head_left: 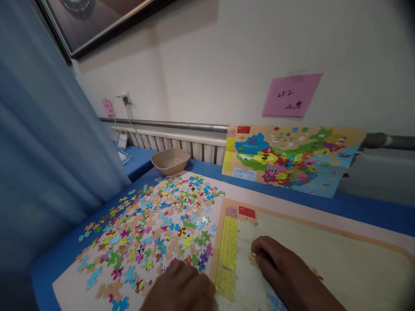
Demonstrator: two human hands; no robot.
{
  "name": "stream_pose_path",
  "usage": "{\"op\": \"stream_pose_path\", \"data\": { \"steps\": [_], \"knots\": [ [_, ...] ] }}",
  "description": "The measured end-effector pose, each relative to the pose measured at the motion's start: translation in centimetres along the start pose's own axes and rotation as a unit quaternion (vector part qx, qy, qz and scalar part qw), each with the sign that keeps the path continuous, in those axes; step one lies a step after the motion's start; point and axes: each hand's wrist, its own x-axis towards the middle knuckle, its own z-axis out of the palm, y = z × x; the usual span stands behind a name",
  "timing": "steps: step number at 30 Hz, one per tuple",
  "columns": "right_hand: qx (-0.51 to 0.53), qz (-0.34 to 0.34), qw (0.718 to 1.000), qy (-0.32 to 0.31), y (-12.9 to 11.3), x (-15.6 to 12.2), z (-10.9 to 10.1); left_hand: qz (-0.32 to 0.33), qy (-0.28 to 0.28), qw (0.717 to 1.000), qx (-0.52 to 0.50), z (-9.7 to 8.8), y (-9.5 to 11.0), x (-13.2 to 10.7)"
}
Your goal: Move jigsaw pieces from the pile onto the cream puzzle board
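Both hands palm-down (fingers curled): left [178, 287] by jigsaw pieces [145, 242], right [279, 268] on board [340, 246].

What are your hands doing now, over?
Right hand on the China map puzzle board, fingertips at a small yellow piece. Left hand at the edge of the loose jigsaw pieces.

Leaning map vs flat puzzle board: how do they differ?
The leaning map stands tilted, while the board lies flat on the table. The map is filled with colored regions; the board is mostly bare cream, with few pieces in. Both have a tan border and a red flag at top left.
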Motion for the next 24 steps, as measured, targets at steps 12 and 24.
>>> {"op": "stream_pose_path", "data": {
  "steps": [12, 24],
  "knots": [
    [0.038, 0.007, 0.999, 0.012, 1.0, 0.6, 0.2, -0.153, 0.139, 0.955, 0.212, -4.5, -13.3, -0.8],
    [0.027, -0.004, 0.998, 0.061, -0.3, 0.2, -0.7, -0.069, 0.08, 0.972, 0.21, -3.3, -12.7, -1.7]
  ]
}}
